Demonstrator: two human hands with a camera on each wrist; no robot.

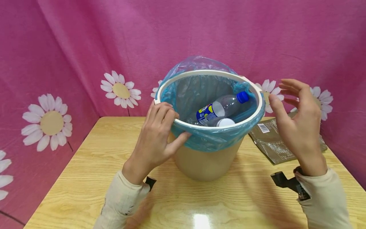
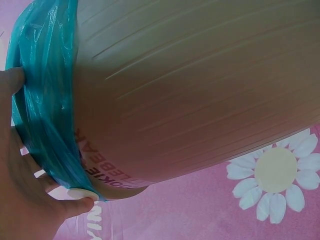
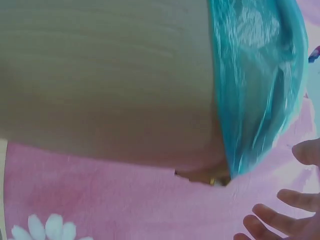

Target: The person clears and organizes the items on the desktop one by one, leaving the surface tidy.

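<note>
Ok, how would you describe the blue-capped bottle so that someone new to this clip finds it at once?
Start at the beige bin on the wooden table, lined with a blue bag; the left hand grips its rim. Inside lies a clear plastic bottle, tilted. Its blue cap and blue-and-yellow label set it apart from the white-capped item beside it.

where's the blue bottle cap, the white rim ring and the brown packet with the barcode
blue bottle cap point(image 1: 243, 97), head view, on the cap's side.
white rim ring point(image 1: 200, 73), head view, on the ring's far arc.
brown packet point(image 1: 274, 146), head view, on its flat middle, below the barcode.
</note>
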